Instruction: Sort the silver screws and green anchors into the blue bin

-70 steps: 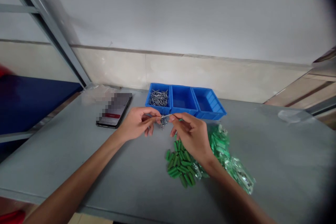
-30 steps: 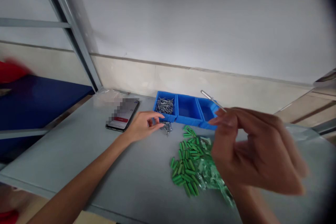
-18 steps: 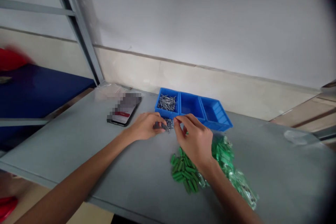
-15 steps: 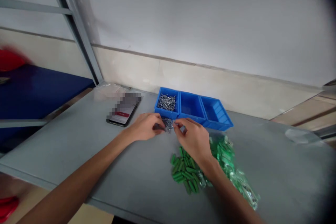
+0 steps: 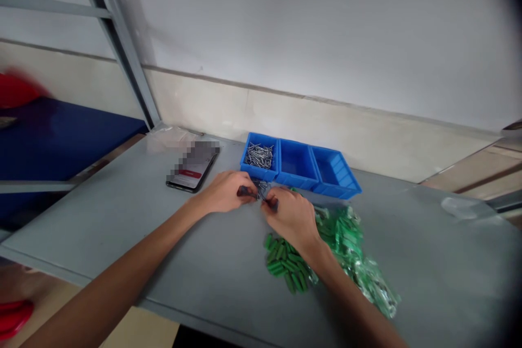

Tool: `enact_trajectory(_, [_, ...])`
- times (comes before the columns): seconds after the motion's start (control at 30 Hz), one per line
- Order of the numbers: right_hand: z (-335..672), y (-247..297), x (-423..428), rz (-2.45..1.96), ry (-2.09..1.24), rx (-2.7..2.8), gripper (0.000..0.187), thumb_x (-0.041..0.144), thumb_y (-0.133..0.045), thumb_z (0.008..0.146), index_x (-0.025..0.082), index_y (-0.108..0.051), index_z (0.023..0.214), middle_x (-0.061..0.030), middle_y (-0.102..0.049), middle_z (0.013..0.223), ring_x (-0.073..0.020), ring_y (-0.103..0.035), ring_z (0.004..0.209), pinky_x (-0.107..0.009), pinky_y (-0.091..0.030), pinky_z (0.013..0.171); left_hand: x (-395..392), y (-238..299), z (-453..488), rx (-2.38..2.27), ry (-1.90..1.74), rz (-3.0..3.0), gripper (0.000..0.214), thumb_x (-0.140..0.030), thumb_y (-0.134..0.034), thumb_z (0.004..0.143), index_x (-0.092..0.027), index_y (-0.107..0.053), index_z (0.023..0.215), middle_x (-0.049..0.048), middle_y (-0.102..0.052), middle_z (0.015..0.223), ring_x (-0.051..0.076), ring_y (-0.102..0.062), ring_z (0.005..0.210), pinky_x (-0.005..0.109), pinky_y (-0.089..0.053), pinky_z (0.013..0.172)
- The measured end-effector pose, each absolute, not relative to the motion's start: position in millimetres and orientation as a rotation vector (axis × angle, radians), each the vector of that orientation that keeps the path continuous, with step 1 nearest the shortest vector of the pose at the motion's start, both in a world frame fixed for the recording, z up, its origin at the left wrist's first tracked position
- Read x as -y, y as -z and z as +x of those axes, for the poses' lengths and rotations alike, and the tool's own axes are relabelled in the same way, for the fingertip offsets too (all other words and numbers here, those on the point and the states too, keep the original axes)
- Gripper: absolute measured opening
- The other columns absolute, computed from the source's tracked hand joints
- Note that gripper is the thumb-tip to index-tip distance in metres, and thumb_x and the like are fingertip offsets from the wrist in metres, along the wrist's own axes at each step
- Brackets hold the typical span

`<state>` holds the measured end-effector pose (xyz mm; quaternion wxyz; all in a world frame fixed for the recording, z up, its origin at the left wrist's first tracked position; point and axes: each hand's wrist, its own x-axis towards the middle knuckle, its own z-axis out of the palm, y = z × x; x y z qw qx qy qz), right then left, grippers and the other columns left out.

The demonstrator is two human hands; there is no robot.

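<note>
A small pile of silvery screws (image 5: 261,187) lies on the table just in front of a blue bin (image 5: 258,173) that holds more screws (image 5: 259,156). My left hand (image 5: 230,191) is at the pile's left side, its fingers curled together with the thumb. From the right, my right hand (image 5: 291,215) reaches to the same pile, thumb and fingertips pinched at its near edge. What either hand grips is too small to make out. Below my right hand lie loose green plastic plugs (image 5: 285,263), and its wrist partly covers clear bags of green pieces (image 5: 348,234).
Two more blue bins, a middle one (image 5: 297,160) and a right one (image 5: 332,168), join the screw bin in a row. A phone (image 5: 191,167) and a clear plastic bag (image 5: 171,137) lie at left on the grey table (image 5: 196,277). A metal frame post (image 5: 126,49) stands beyond.
My right hand has come down and slightly left, its fingertips now at the near edge of the screws. My left hand has barely moved. The view has shifted slightly.
</note>
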<state>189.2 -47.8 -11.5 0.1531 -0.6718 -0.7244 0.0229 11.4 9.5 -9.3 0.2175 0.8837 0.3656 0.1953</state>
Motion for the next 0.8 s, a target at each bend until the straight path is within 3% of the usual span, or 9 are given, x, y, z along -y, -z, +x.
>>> enact_trajectory(0.2, [190.3, 11.7, 48.4, -1.887, -0.109, 2.082, 0.006, 0.025, -0.058, 0.074, 0.023, -0.064, 0.074, -0.0006, -0.070, 0.076, -0.0178, -0.063, 0.068, -0.025, -0.031, 0.053, -7.7, 10.2, 13.2, -1.020, -0.569, 2.455, 0.020, -0.023, -0.066, 0.080, -0.022, -0.070, 0.100, 0.0018, -0.066, 0.089, 0.014, -0.058, 0.070, 0.023, -0.042, 0.062])
enact_trajectory(0.5, [193.1, 11.2, 48.5, -1.822, -0.108, 2.084, 0.012, 0.020, -0.053, 0.078, 0.024, -0.064, 0.077, 0.0007, -0.071, 0.082, -0.0157, -0.063, 0.072, -0.025, -0.030, 0.055, -6.5, 12.8, 15.9, -1.032, -0.529, 2.537, 0.014, -0.023, -0.061, 0.084, -0.021, -0.071, 0.094, 0.0029, -0.066, 0.094, 0.015, -0.059, 0.073, 0.024, -0.042, 0.066])
enact_trajectory(0.8, [193.0, 11.9, 46.7, -1.819, -0.070, 2.087, 0.008, 0.027, -0.058, 0.080, 0.025, -0.064, 0.083, 0.0010, -0.070, 0.087, -0.0157, -0.063, 0.072, -0.026, -0.029, 0.053, -7.4, 12.2, 16.0, -1.038, -0.520, 2.549, 0.011, -0.020, -0.060, 0.084, -0.020, -0.070, 0.090, 0.0026, -0.065, 0.091, 0.014, -0.059, 0.073, 0.024, -0.042, 0.065])
